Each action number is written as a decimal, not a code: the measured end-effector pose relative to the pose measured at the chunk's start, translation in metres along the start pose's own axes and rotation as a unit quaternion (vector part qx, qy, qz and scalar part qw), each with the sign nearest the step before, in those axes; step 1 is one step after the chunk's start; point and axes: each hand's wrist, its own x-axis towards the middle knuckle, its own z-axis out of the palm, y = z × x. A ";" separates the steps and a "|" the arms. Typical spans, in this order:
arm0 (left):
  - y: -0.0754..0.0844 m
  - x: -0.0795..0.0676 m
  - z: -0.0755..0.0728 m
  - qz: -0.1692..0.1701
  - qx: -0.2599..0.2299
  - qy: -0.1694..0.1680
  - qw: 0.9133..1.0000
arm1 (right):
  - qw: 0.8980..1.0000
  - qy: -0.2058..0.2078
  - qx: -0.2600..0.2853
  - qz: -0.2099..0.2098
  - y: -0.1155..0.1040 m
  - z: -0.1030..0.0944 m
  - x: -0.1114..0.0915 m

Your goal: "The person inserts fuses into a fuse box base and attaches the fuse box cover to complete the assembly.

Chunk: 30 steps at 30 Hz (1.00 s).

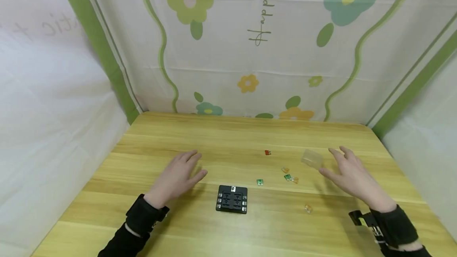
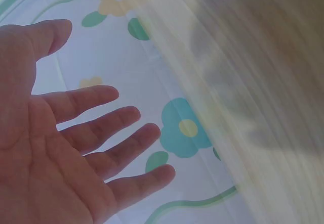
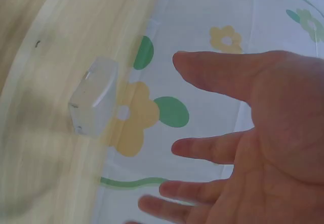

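A black fuse block point(image 1: 231, 200) with metal screw terminals lies on the wooden table. To its left hovers my left hand point(image 1: 175, 178), fingers spread and holding nothing; its bare palm point(image 2: 45, 158) fills the left of the left wrist view. My right hand point(image 1: 353, 175) is just right of a clear plastic cover point(image 1: 312, 159), apart from it, with fingers loosely extended. That same cover point(image 3: 95, 97) stands off the fingertips in the right wrist view. Small blade fuses are scattered between the hands: a red fuse point(image 1: 267, 152), a green fuse point(image 1: 260, 182) and several others.
Near the cover, a green fuse point(image 1: 287, 177) lies between two orange fuses. One more orange fuse point(image 1: 308, 209) sits closer to the front. A flower-printed cloth point(image 1: 221, 58) hangs behind the table point(image 1: 171, 130) and along both sides.
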 end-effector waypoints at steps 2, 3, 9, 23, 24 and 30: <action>0.003 0.000 0.001 0.005 -0.005 0.005 1.000 | 1.000 0.000 0.004 -0.006 -0.002 0.000 0.002; 0.004 0.000 0.002 0.009 -0.007 0.010 1.000 | 1.000 -0.002 0.006 -0.009 -0.004 0.000 0.003; 0.013 0.001 0.002 0.068 -0.004 0.066 0.996 | 0.999 -0.013 0.021 -0.030 -0.017 0.004 0.011; 0.028 -0.006 0.011 0.097 -0.031 0.043 0.994 | 0.994 0.038 0.022 -0.097 -0.032 0.024 0.023; 0.028 -0.006 0.010 0.093 -0.034 0.035 0.994 | 0.994 0.037 0.021 -0.098 -0.033 0.024 0.024; 0.029 -0.009 0.010 0.071 -0.049 0.000 0.996 | 0.993 0.038 0.013 -0.114 -0.039 0.031 0.025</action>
